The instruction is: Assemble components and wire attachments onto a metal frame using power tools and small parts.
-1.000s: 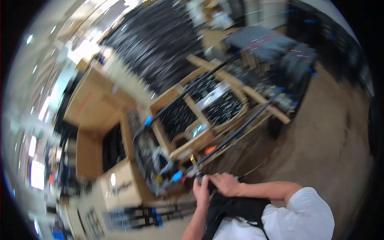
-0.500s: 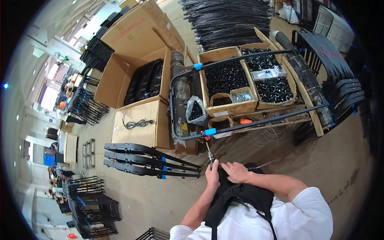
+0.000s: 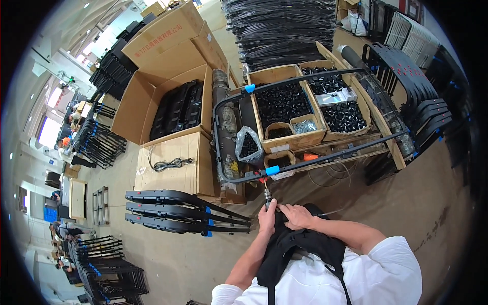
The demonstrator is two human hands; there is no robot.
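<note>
A power drill's metal chuck (image 3: 268, 195) points away from me, with its long bit reaching the near rail of a black tubular frame (image 3: 325, 156). My left hand (image 3: 267, 218) is closed around the drill just behind the chuck. Beside it, my right hand (image 3: 298, 216) has its fingers curled over the drill's rear, whose body is mostly hidden. The bit meets the rail by a small red piece (image 3: 262, 179), next to a blue clip (image 3: 273, 170). Another blue clip (image 3: 249, 88) sits on the far rail. The frame lies across wooden supports and padded rolls.
Beneath the frame stand boxes of black parts (image 3: 284, 99) and a plastic bag (image 3: 249, 145) of similar parts. To the left are a large open carton (image 3: 133, 109), a coiled cable (image 3: 173, 163) on a carton, and stacked black frames (image 3: 168, 209). People work far left.
The whole view has shifted slightly, so most things sit a little further left. Both hands keep their hold on the drill, and its bit stays at the near rail.
</note>
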